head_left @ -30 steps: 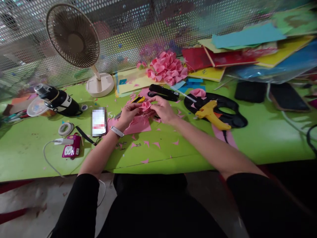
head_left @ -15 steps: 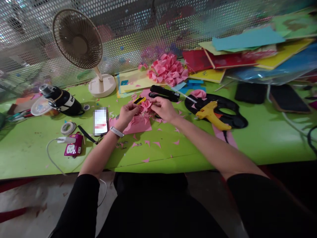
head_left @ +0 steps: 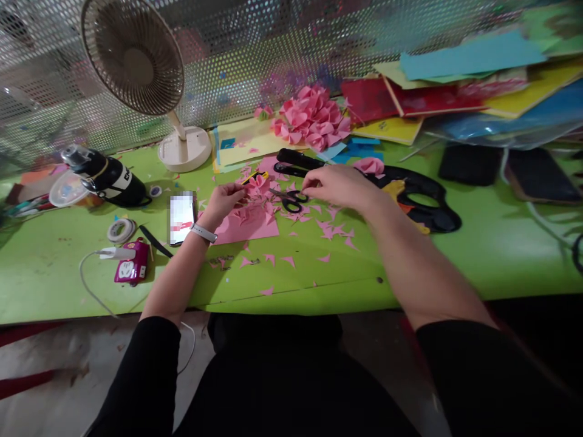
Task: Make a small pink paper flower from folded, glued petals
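A pink paper flower (head_left: 259, 184) sits at the fingertips of my left hand (head_left: 226, 201), which pinches its edge. My right hand (head_left: 334, 184) is closed, thumb and fingers drawn together; whether it holds something small is hidden. Just beside those fingertips lie black-handled scissors (head_left: 293, 201), with pink paper scraps around them. Under and around my left hand are a pink sheet (head_left: 255, 229) and more cut pieces. A yellow cutter (head_left: 253, 178) shows partly behind the flower. Behind my right hand is a black stapler (head_left: 298, 162); my forearm partly covers a yellow glue gun (head_left: 395, 189).
A heap of pink paper flowers (head_left: 312, 118) rests at the back. On the left stand a fan (head_left: 184, 152) and a black bottle (head_left: 112, 179), with a phone (head_left: 181, 218) and purple power adapter (head_left: 132, 264) nearer. Coloured sheets (head_left: 473, 57) are stacked back right.
My right hand has left the flower and moved right, uncovering the scissors and more scraps. My left hand has shifted slightly left. The forearm covers more of the glue gun.
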`<state>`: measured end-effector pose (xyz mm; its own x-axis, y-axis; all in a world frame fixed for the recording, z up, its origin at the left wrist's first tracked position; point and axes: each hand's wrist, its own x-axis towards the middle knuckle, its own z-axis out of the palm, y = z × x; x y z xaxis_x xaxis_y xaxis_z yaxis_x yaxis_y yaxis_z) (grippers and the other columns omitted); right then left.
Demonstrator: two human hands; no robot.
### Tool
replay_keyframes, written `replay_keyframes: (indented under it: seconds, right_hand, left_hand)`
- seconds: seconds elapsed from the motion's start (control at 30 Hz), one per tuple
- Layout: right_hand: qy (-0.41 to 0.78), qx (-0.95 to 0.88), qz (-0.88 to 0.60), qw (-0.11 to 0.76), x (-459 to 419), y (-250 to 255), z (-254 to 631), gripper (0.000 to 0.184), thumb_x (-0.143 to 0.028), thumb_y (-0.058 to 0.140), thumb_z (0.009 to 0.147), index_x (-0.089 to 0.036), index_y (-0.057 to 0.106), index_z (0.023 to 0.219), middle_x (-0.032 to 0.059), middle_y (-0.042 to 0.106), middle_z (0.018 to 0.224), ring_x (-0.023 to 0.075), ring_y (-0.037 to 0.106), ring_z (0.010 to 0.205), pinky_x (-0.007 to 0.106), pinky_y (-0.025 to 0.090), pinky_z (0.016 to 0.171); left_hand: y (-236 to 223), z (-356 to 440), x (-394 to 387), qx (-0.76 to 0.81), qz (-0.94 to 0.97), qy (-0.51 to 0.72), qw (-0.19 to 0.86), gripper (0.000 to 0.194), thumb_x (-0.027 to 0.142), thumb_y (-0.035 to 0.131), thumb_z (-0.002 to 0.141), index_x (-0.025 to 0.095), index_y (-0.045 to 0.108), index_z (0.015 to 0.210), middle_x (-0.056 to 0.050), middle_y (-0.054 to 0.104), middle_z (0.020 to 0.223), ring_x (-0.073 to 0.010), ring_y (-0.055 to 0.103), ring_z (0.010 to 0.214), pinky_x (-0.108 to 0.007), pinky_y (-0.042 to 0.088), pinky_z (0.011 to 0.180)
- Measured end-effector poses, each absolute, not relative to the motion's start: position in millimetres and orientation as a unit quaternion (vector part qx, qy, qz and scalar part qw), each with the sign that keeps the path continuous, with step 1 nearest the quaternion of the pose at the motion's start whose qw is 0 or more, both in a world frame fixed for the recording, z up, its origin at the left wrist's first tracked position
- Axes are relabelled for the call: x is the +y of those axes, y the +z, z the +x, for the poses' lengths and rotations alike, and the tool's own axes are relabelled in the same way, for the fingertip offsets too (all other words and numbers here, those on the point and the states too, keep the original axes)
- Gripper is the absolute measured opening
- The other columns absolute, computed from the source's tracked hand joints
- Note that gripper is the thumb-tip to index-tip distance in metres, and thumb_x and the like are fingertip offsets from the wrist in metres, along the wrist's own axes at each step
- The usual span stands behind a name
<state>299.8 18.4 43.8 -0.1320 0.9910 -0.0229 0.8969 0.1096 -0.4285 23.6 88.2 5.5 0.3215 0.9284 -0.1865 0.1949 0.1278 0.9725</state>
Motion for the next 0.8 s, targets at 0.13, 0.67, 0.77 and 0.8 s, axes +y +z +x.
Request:
replay_keyframes:
  seconds: [0.13, 0.67, 0.77, 0.8]
  right_hand:
    - [0.198, -0.743, -0.629, 0.118, 18.8, 34.7, 286.9, 0.01, -0.028, 0.065, 0.086, -0.024, 0.075, 0.085, 0.0071, 0.076, 0.084, 0.0258, 0.066, 0.075, 0.036, 0.039, 0.062]
    - [0.219, -0.788, -0.541, 0.199, 19.6, -8.2, 250.1, 0.01, -0.016, 0.066, 0.083, -0.022, 0.074, 0.082, 0.009, 0.071, 0.091, 0.0211, 0.062, 0.075, 0.034, 0.045, 0.062]
    - [0.272, -0.746, -0.552, 0.254, 21.3, -0.4, 255.7, 0.005, -0.02, 0.07, 0.081, -0.022, 0.073, 0.078, 0.0066, 0.073, 0.086, 0.0199, 0.062, 0.071, 0.035, 0.047, 0.065]
    - [0.298, -0.722, -0.557, 0.281, 22.2, 1.7, 257.1, 0.003, -0.023, 0.07, 0.08, -0.022, 0.073, 0.078, 0.006, 0.073, 0.084, 0.0197, 0.062, 0.071, 0.035, 0.048, 0.066]
  left_hand:
    - [6.3, 22.0, 88.1, 0.496, 0.584, 0.295, 0.571, 0.007, 0.009, 0.065, 0.088, 0.01, 0.072, 0.088, -0.005, 0.073, 0.076, -0.0089, 0.067, 0.063, -0.022, 0.055, 0.064]
    - [14.6, 19.0, 83.4, 0.536, 0.642, 0.224, 0.5, 0.006, 0.016, 0.071, 0.084, 0.011, 0.073, 0.084, -0.007, 0.07, 0.064, -0.011, 0.061, 0.049, -0.023, 0.049, 0.052]
    - [23.2, 18.3, 80.5, 0.54, 0.664, 0.281, 0.434, 0.009, 0.019, 0.07, 0.085, 0.011, 0.074, 0.088, -0.006, 0.071, 0.067, -0.0106, 0.062, 0.051, -0.021, 0.047, 0.05]
    - [25.4, 19.0, 78.7, 0.532, 0.671, 0.301, 0.419, 0.01, 0.02, 0.07, 0.085, 0.012, 0.074, 0.09, -0.005, 0.07, 0.067, -0.0104, 0.062, 0.051, -0.02, 0.046, 0.049]
